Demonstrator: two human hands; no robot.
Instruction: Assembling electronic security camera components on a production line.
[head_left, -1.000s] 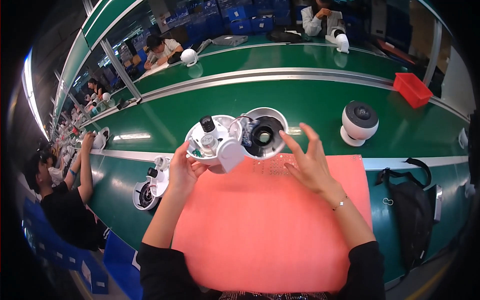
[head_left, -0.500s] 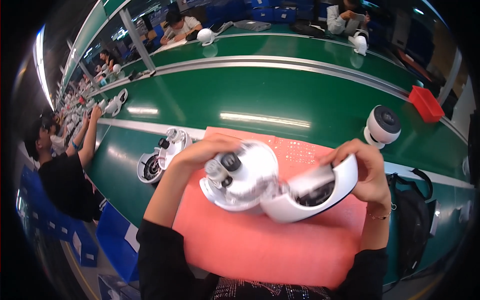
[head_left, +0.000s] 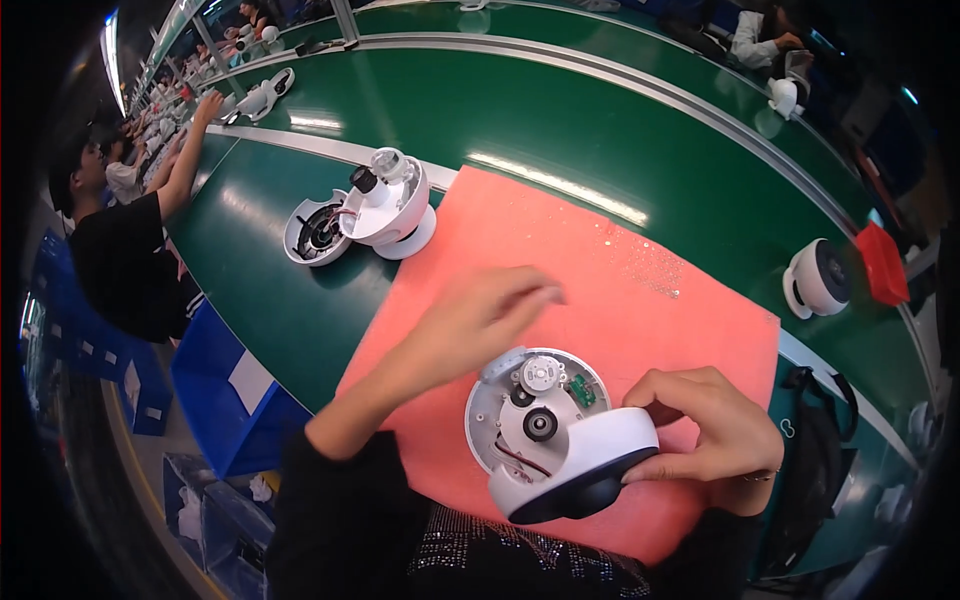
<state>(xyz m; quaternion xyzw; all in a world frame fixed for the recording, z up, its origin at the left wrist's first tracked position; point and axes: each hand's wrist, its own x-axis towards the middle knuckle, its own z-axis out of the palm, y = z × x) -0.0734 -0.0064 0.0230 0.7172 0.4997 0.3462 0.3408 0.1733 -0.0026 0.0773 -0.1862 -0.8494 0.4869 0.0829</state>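
Observation:
My right hand [head_left: 715,420] grips the white front cover [head_left: 615,440] with the black rounded face, part of an opened ball-shaped device. Next to the cover lies its round white shell [head_left: 480,425], opening upward. Inside the shell show a silvery motor [head_left: 540,373], a black round part [head_left: 540,425], a small green circuit board [head_left: 582,390] and dark wires. My left hand [head_left: 495,310] is above the pink mat [head_left: 590,270], beyond the shell and apart from it. Its fingers reach out loosely, partly smeared by motion, and nothing shows in them.
Many small shiny screws [head_left: 640,265] lie on the mat's far part. A second opened white device [head_left: 395,215] stands left of the mat. To the right are an assembled white ball device [head_left: 820,278], a red bin [head_left: 880,262] and a black bag [head_left: 810,460]. A co-worker [head_left: 120,230] sits at left.
My left hand has let go of the white shell and moved off it. The opened device has come down nearer to me, its shell now facing up. The view has turned.

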